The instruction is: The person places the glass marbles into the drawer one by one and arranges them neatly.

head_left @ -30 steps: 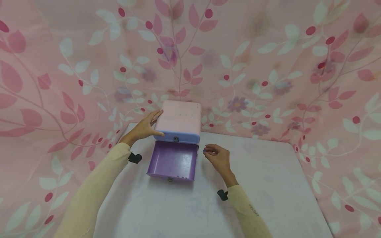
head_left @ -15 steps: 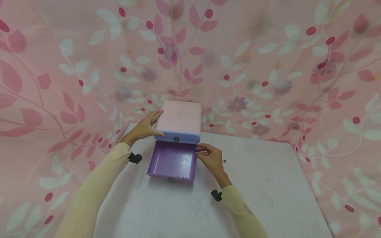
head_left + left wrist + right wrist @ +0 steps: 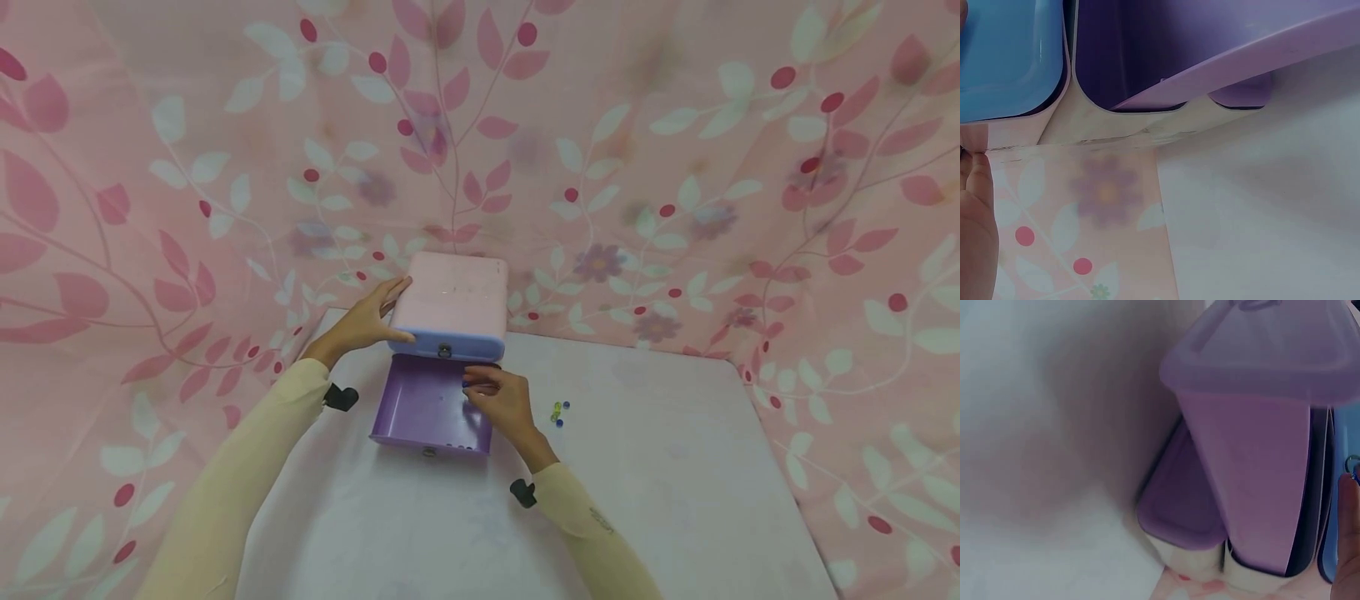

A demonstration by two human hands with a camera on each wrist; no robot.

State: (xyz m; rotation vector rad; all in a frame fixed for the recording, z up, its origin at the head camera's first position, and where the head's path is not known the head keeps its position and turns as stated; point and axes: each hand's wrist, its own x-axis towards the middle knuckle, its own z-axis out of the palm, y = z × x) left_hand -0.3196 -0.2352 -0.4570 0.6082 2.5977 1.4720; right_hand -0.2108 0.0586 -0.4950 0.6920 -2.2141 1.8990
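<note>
A small drawer cabinet (image 3: 453,293) has a pink top and a blue upper drawer (image 3: 474,345) pushed in. Below it, the purple drawer (image 3: 435,400) is pulled far out, with several marbles (image 3: 461,448) inside along its front right edge. My left hand (image 3: 360,323) grips the cabinet's left front corner, thumb on the blue front and fingers along the side. Over the purple drawer's right part, my right hand (image 3: 504,402) pinches a small blue marble (image 3: 466,384) between thumb and fingertips. In the right wrist view a fingertip (image 3: 1349,494) overlaps the blue drawer front.
Yellow-green marbles (image 3: 556,412) and blue marbles (image 3: 559,423) lie on the white-covered table (image 3: 660,450), right of my right hand. A lower purple drawer (image 3: 1185,494) sits pushed in beneath the extended one. Floral pink cloth (image 3: 600,167) hangs behind the cabinet.
My right hand has moved left from beside the cabinet to over the purple drawer, carrying the blue marble and uncovering the marbles on the table. My left hand has stayed put.
</note>
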